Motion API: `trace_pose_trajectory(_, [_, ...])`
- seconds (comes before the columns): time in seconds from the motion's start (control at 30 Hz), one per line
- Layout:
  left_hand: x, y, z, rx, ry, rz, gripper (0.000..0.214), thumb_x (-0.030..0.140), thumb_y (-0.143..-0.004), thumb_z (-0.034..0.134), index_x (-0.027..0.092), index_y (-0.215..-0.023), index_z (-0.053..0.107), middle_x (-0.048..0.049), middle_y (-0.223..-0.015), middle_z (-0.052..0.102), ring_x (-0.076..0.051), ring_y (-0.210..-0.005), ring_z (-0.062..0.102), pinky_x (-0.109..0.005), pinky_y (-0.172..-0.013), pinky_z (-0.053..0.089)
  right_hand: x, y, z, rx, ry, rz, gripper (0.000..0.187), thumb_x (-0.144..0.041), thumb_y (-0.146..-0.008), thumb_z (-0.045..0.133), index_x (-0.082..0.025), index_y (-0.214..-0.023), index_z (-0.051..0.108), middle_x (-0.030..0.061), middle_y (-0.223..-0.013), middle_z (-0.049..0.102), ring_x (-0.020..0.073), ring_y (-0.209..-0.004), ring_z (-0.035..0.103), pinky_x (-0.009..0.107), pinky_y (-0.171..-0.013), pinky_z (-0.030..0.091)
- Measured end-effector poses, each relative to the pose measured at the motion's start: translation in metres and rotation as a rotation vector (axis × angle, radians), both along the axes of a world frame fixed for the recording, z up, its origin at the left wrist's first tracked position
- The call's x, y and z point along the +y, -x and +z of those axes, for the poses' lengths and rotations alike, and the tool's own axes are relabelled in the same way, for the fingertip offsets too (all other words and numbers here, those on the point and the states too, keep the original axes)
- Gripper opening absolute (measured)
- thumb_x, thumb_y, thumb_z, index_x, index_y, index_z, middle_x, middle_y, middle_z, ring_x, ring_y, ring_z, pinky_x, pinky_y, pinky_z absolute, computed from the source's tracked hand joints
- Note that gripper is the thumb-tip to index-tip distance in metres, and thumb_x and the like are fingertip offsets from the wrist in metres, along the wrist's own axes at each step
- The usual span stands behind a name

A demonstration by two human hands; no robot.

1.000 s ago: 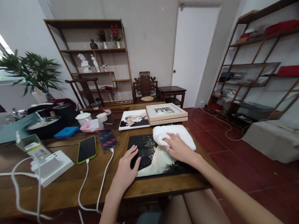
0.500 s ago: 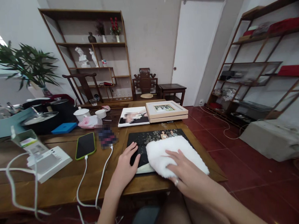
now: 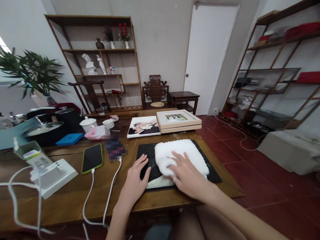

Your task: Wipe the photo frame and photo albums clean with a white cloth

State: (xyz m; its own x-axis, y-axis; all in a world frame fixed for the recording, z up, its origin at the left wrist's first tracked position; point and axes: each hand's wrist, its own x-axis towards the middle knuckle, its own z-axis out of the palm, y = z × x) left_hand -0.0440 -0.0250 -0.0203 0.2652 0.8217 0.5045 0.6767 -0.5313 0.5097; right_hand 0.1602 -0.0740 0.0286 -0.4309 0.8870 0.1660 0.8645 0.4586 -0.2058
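Note:
A dark photo panel (image 3: 152,156) lies flat on the wooden table (image 3: 131,203), a pale patch showing at its front edge. My left hand (image 3: 137,175) rests on its left edge with the fingers stretched out and the thumb apart. A fluffy white cloth (image 3: 186,149) covers much of the panel's middle and right side. My right hand (image 3: 186,175) presses on this cloth, bunching a fold of it between thumb and fingers. Most of the panel's picture is hidden under the cloth.
Behind the panel lie a white-edged photo print (image 3: 143,127) and light wooden picture frames (image 3: 179,121). To the left are a green-cased phone (image 3: 92,158) on a white cable (image 3: 86,196), an opened white box (image 3: 55,178), a blue box (image 3: 69,139) and a pot (image 3: 45,132).
My right hand has slid the white cloth up and left over the panel. The panel's right corner now shows, while the pictured figures are covered. My left hand stays in place.

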Motion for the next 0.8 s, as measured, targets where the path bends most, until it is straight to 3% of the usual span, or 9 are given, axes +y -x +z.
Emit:
trace_pose_trajectory(0.13, [-0.002, -0.001, 0.003, -0.011, 0.035, -0.004, 0.034, 0.03, -0.087, 0.044, 0.014, -0.11, 0.064, -0.0131, -0.126, 0.058, -0.024, -0.119, 0.052, -0.044, -0.103, 0.04, -0.055, 0.003, -0.002, 0.033, 0.096, 0.098, 0.029, -0.012, -0.076, 0.048, -0.022, -0.098, 0.064, 0.0048, -0.142, 0.04, 0.0325, -0.136, 0.016, 0.062, -0.106, 0.007])
trace_pose_trajectory(0.23, [-0.002, -0.001, 0.003, 0.01, 0.039, -0.003, 0.035, 0.028, -0.087, 0.044, 0.013, -0.111, 0.064, -0.0132, -0.127, 0.057, -0.024, -0.12, 0.052, -0.044, -0.103, 0.039, -0.063, -0.002, 0.004, 0.066, 0.153, 0.133, 0.031, -0.01, -0.073, 0.048, -0.022, -0.097, 0.064, 0.004, -0.14, 0.042, 0.0306, -0.136, 0.018, 0.06, -0.107, 0.009])
trace_pose_trajectory(0.33, [-0.001, 0.0, 0.002, 0.022, 0.027, -0.006, 0.035, 0.028, -0.086, 0.044, 0.012, -0.111, 0.063, -0.0141, -0.127, 0.057, -0.025, -0.121, 0.051, -0.046, -0.103, 0.039, -0.042, -0.009, 0.009, 0.083, 0.133, 0.117, 0.033, -0.012, -0.079, 0.044, -0.021, -0.105, 0.062, 0.0101, -0.131, 0.051, 0.027, -0.134, 0.024, 0.056, -0.107, 0.015])
trace_pose_trajectory(0.43, [0.0, 0.001, 0.0, 0.015, 0.017, -0.011, 0.035, 0.028, -0.086, 0.044, 0.012, -0.111, 0.063, -0.0145, -0.126, 0.058, -0.025, -0.12, 0.052, -0.046, -0.103, 0.039, -0.005, -0.013, 0.011, 0.032, 0.095, 0.048, 0.032, -0.016, -0.084, 0.042, -0.016, -0.111, 0.06, 0.0177, -0.124, 0.054, 0.0285, -0.132, 0.028, 0.054, -0.105, 0.02])
trace_pose_trajectory(0.63, [0.0, 0.001, 0.001, 0.014, 0.014, -0.025, 0.034, 0.028, -0.086, 0.044, 0.012, -0.11, 0.063, -0.0147, -0.127, 0.057, -0.025, -0.12, 0.051, -0.045, -0.103, 0.039, 0.062, -0.008, 0.012, -0.005, 0.034, -0.062, 0.03, -0.016, -0.087, 0.038, -0.014, -0.11, 0.059, 0.0199, -0.121, 0.054, 0.0314, -0.124, 0.037, 0.058, -0.098, 0.025])
trace_pose_trajectory(0.7, [0.0, 0.002, 0.001, 0.011, 0.018, -0.022, 0.034, 0.028, -0.087, 0.044, 0.012, -0.11, 0.063, -0.0144, -0.127, 0.057, -0.025, -0.12, 0.051, -0.046, -0.103, 0.039, 0.065, -0.005, 0.012, -0.01, 0.028, -0.055, 0.031, -0.015, -0.087, 0.039, -0.014, -0.11, 0.059, 0.0203, -0.12, 0.054, 0.0319, -0.126, 0.035, 0.059, -0.099, 0.024])
trace_pose_trajectory(0.8, [0.0, 0.001, 0.0, 0.002, 0.03, -0.012, 0.035, 0.029, -0.087, 0.044, 0.012, -0.11, 0.063, -0.0142, -0.127, 0.057, -0.025, -0.121, 0.051, -0.045, -0.104, 0.039, 0.043, -0.002, 0.01, -0.014, 0.033, -0.016, 0.031, -0.016, -0.085, 0.042, -0.014, -0.112, 0.059, 0.0188, -0.124, 0.053, 0.0323, -0.13, 0.028, 0.059, -0.101, 0.021])
